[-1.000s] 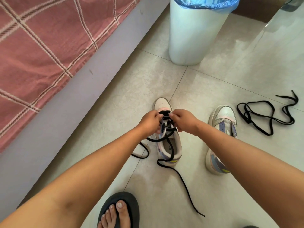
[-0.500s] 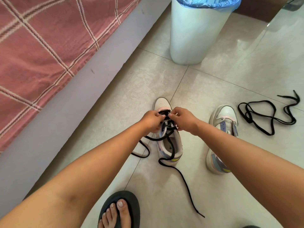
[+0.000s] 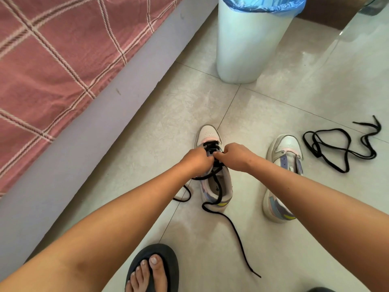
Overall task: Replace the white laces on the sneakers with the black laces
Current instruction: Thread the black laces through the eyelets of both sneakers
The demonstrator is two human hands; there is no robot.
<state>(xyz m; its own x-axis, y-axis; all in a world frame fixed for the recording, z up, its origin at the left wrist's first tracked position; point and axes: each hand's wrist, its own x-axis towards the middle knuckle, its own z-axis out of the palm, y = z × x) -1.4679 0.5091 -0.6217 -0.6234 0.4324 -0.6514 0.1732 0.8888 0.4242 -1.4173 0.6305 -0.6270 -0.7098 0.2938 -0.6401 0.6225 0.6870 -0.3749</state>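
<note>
Two white sneakers with pastel panels stand on the tiled floor. The left sneaker (image 3: 207,133) carries a black lace (image 3: 233,226) threaded through its front eyelets, with loose ends trailing over the heel and onto the floor. My left hand (image 3: 194,158) and my right hand (image 3: 234,153) meet over its tongue, each pinching the black lace with curled fingers. The right sneaker (image 3: 284,150) stands unlaced beside my right forearm. A second black lace (image 3: 339,147) lies loose on the floor at the right. No white laces are in sight.
A white bin (image 3: 250,43) with a blue liner stands behind the shoes. A bed with a pink checked cover (image 3: 63,49) and its grey frame (image 3: 88,127) runs along the left. My foot in a dark sandal (image 3: 152,268) rests at the bottom.
Both hands have stayed over the left sneaker's tongue, shifting only slightly as they work the black lace. The lace ends on the floor lie almost as before.
</note>
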